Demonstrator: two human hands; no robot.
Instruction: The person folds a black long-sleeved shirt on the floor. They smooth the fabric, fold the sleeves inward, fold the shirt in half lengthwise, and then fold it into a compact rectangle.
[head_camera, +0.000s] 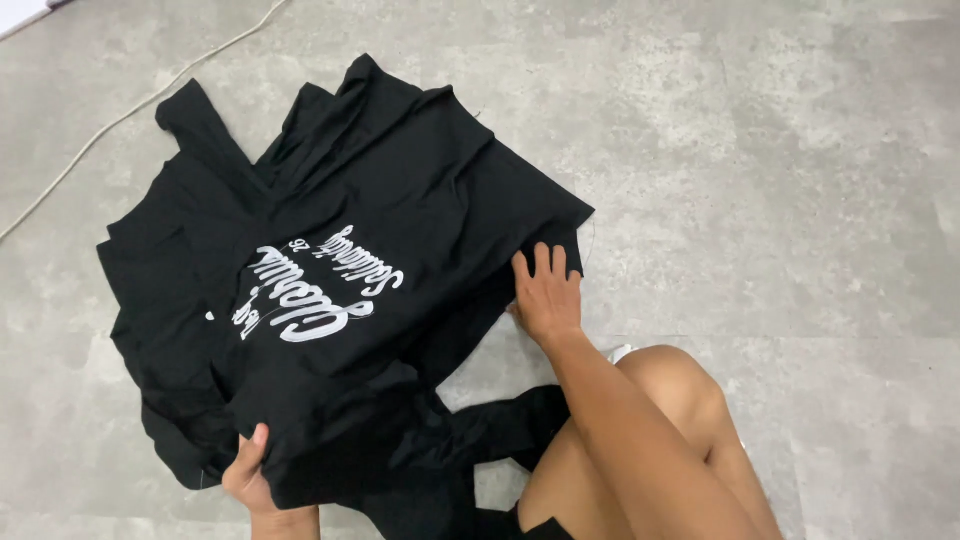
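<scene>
A black T-shirt (400, 230) with white script lettering lies rumpled on the grey floor (760, 150), spread over other dark cloth in a loose heap. The left hand (250, 475) grips the near edge of the shirt, thumb on top and the other fingers curled out of sight under the fabric, so it is closed on the cloth. The right hand (545, 295) lies flat on the shirt's right edge, fingers together and extended, pressing rather than holding.

To flatten the shirt well, it seems best to keep the right palm as an anchor and draw the gripped edge gently away from it, so the wrinkles across the print pull out without dragging the layers beneath. Smoothing from the lettering outward would likely work better than tugging a corner.

How many garments lie in the heap cannot be told; black on black hides the seams. A bare knee (665, 375) covers part of the dark cloth near the person. A pale cord (130, 110) runs off the top-left edge.
</scene>
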